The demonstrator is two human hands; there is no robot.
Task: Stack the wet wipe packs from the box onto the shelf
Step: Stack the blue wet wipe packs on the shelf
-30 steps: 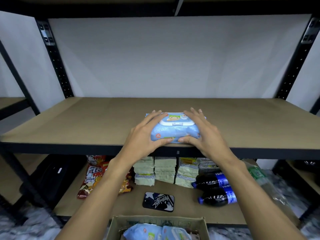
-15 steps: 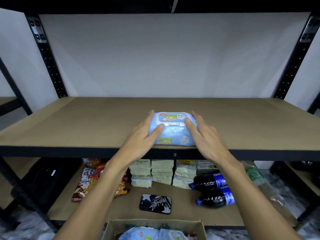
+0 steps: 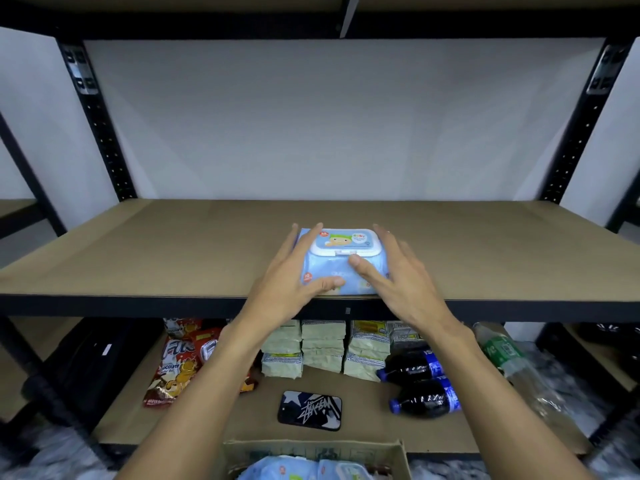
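A light-blue wet wipe pack (image 3: 341,252) with a white flip lid lies flat on the brown shelf board (image 3: 166,244), near its front edge at the middle. My left hand (image 3: 289,280) lies along the pack's left side, fingers straight, thumb against its front. My right hand (image 3: 405,282) is at the pack's right side, fingers spread, thumb resting just below the lid. Neither hand is closed around it. At the bottom edge, the cardboard box (image 3: 311,452) holds more blue wipe packs (image 3: 298,471).
The lower shelf holds snack bags (image 3: 176,365), stacked pale green packets (image 3: 322,344), two dark soda bottles (image 3: 420,382), a clear bottle (image 3: 509,362) and a phone (image 3: 310,409). Black uprights (image 3: 100,123) frame the shelf; a beam (image 3: 311,26) runs overhead.
The pack went from the shelf's front lip to lying flat a little further in. My fingers have straightened and loosened from its sides.
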